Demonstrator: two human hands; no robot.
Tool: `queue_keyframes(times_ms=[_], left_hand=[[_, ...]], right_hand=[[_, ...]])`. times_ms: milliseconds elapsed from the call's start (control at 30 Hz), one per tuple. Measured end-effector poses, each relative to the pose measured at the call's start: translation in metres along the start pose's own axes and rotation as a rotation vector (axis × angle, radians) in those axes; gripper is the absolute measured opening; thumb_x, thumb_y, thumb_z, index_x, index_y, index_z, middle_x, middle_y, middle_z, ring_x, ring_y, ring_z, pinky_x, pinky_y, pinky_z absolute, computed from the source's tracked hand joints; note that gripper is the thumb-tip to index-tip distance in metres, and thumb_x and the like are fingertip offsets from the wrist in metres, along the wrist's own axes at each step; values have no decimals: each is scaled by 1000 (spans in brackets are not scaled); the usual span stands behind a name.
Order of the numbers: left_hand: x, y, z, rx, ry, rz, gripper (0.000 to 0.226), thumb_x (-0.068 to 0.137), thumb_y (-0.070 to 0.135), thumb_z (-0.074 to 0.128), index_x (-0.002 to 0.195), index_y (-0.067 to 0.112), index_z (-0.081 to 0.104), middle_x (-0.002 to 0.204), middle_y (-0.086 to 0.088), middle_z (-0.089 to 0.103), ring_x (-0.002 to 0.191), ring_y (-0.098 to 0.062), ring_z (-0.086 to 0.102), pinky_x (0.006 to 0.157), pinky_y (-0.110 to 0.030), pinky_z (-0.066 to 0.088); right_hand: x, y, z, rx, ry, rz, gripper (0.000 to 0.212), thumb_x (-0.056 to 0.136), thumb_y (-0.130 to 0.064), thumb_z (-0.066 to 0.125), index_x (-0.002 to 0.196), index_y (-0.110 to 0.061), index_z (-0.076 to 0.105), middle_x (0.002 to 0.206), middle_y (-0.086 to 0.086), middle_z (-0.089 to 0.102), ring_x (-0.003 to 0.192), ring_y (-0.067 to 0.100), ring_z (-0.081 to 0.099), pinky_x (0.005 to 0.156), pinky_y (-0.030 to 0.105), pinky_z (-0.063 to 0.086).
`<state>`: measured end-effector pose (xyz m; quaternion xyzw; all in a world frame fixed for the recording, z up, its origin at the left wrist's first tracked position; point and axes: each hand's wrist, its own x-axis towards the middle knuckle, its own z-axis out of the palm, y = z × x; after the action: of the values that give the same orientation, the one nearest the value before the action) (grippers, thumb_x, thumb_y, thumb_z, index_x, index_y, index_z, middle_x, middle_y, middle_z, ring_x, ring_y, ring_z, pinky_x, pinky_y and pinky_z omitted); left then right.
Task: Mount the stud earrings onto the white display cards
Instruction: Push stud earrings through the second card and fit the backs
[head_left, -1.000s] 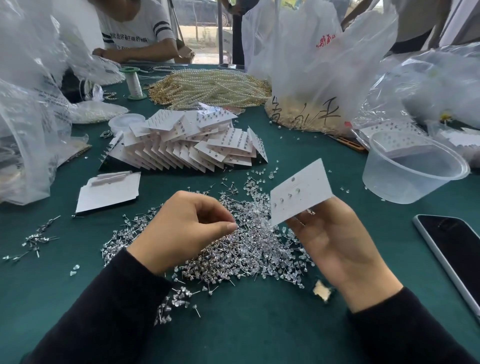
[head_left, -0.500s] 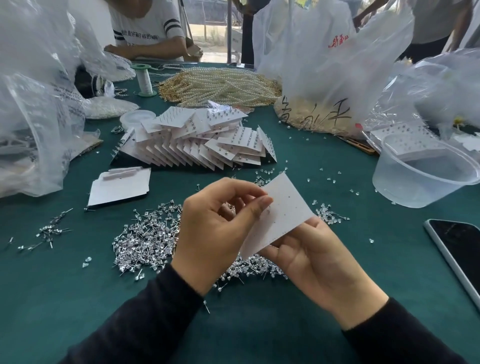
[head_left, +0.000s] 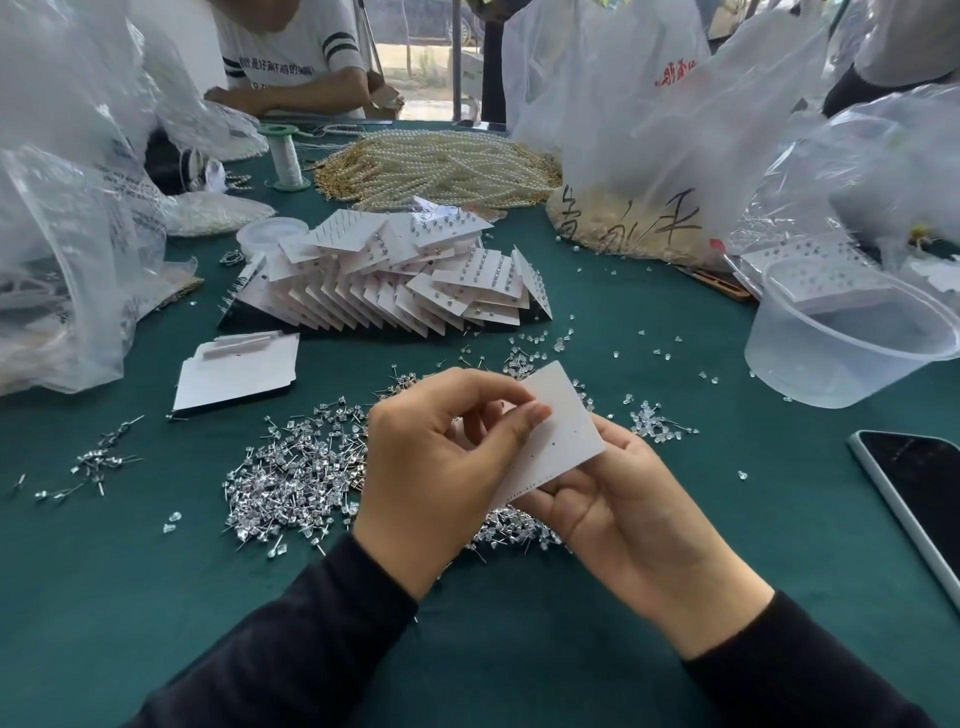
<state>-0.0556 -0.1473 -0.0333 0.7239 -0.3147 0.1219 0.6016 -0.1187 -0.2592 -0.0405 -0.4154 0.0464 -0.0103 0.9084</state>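
Note:
A white display card (head_left: 558, 431) is held tilted above the green table, its plain back toward me. My right hand (head_left: 618, 499) grips it from below. My left hand (head_left: 447, 467) has thumb and forefinger curled against the card's left edge; whether a stud earring is pinched there is hidden. A pile of loose silver stud earrings (head_left: 296, 478) lies under and left of both hands. Filled cards (head_left: 395, 280) are stacked in a fanned heap behind.
A folded white card sheet (head_left: 239, 371) lies left. A clear plastic tub (head_left: 841, 338) and a phone (head_left: 924, 488) sit right. Pearl strands (head_left: 441, 166), a thread spool (head_left: 284, 158) and plastic bags (head_left: 67, 234) crowd the back. Another person sits across the table.
My left hand rose from the stud pile to the card's left edge. My right hand drew the card lower and closer to me.

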Motion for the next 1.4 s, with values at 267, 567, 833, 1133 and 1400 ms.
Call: queue_keyframes(times_ms=[267, 567, 833, 1133, 1400], left_hand=[[-4, -2, 3, 177, -16, 149, 3, 72, 9, 72, 70, 8, 69, 64, -1, 60, 56, -7, 51, 54, -12, 37], [0, -4, 2, 196, -8, 21, 8, 72, 19, 69, 70, 12, 67, 63, 6, 61, 55, -12, 51, 51, -18, 39], [0, -5, 2, 124, -35, -68, 10, 71, 28, 68, 69, 18, 65, 61, 7, 60, 51, -6, 48, 51, -17, 38], [-5, -3, -1, 374, -250, 189, 34, 65, 16, 69, 97, 7, 66, 101, -5, 62, 92, -21, 60, 80, -34, 48], [-3, -6, -3, 221, -353, 154, 28, 72, 5, 64, 99, 10, 68, 92, 2, 71, 85, -9, 66, 74, -28, 54]], right_hand=[[-1, 0, 0, 24, 55, 11, 26, 76, -9, 62, 98, 4, 66, 93, 18, 70, 82, 25, 69, 71, 30, 57], [1, 4, 0, 34, 43, 93, 28, 71, -14, 66, 96, -1, 69, 96, 18, 69, 82, 25, 68, 75, 34, 57], [1, 5, -3, 26, -4, 114, 29, 75, -14, 63, 100, 0, 68, 97, 16, 70, 83, 22, 69, 75, 32, 57], [2, -1, -5, 38, 94, 24, 28, 78, -12, 60, 102, 1, 65, 94, 15, 69, 84, 24, 68, 68, 29, 56], [-1, 0, -10, -518, 322, -240, 15, 85, -2, 60, 72, -8, 67, 69, 9, 70, 65, 22, 67, 67, 35, 57]])
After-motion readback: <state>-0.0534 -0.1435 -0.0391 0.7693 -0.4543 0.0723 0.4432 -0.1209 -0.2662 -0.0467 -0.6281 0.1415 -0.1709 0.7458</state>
